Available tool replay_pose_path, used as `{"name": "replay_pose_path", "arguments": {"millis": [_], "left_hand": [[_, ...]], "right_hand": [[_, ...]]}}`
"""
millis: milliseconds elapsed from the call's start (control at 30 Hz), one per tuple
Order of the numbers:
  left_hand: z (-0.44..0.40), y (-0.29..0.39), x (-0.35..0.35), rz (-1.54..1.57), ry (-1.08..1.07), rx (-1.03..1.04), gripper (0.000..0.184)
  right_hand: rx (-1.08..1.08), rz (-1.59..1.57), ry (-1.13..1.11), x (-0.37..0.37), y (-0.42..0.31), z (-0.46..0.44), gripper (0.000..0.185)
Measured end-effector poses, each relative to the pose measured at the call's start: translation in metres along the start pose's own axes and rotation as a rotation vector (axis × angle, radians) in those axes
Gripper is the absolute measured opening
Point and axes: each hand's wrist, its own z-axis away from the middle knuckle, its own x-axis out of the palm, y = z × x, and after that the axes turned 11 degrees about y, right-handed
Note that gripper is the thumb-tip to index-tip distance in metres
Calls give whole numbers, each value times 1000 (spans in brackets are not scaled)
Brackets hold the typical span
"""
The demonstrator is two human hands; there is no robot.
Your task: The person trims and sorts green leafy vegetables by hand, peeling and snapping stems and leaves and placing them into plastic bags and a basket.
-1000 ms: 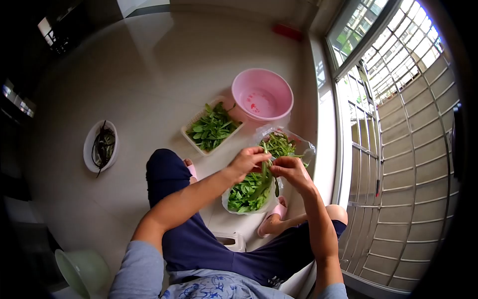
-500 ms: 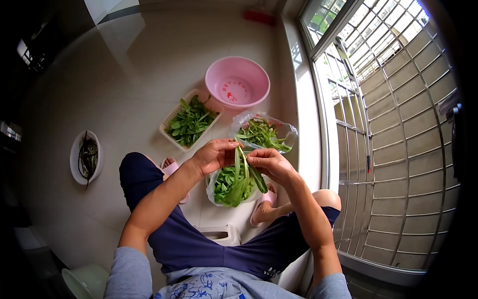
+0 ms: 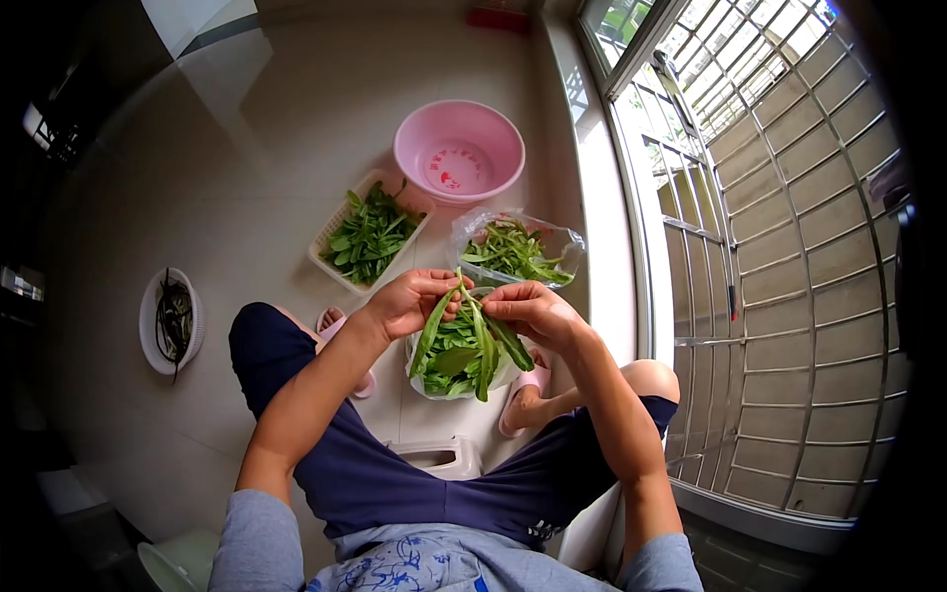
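Note:
Between my knees, both hands meet on a stalk of leafy greens (image 3: 484,340) whose long leaves hang down and spread apart. My left hand (image 3: 419,300) pinches it near the pale stem end, fingers closed. On the other side, my right hand (image 3: 533,312) has its thumb and fingers closed on the same stalk, by a leaf base. Right below is a plastic bag (image 3: 416,380) full of green leaves, partly hidden by the hanging leaves. Just beyond my hands lies another clear plastic bag (image 3: 562,242) with stems and leaves in it.
A cream basket (image 3: 326,259) of picked leaves stands ahead, beside a pink basin (image 3: 503,138). To the left, a white basket (image 3: 148,321) holds dark, long pods or stems. A window ledge and metal bars (image 3: 779,296) run along the right. A plastic stool (image 3: 459,456) is under me.
The leaves of the held stalk have spread apart, one now hanging to the left. My hands stay close together at the stem. The whole view has shifted slightly.

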Motion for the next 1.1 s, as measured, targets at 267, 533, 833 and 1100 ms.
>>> {"name": "replay_pose_path", "arguments": {"millis": [267,533,833,1100], "left_hand": [[-1,1,1,-11,59,-10,18],[2,1,9,3,240,-22,19],[3,1,8,14,297,-1,18],[0,-3,5,64,291,40,16]], "right_hand": [[-2,69,-25,0,0,-2,14],[16,132,-25,-6,8,-14,9],[46,-143,-182,-4,12,-17,7],[64,-47,-29,-5,17,-24,9]]}}
